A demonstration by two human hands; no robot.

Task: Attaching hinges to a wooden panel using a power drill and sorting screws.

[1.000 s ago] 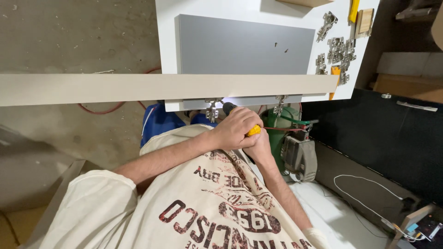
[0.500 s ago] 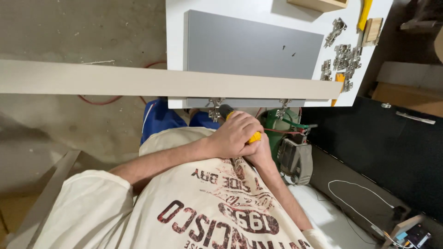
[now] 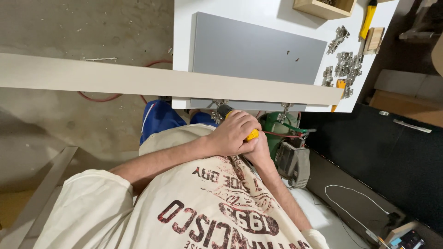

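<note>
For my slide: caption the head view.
Both hands grip a yellow screwdriver at a hinge under a grey panel.

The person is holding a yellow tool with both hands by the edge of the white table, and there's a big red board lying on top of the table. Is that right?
Not quite. The board lying on the white table is grey, not red, as the head view shows. The rest holds: the left hand and right hand are both wrapped around a yellow tool by the table's edge.
</note>
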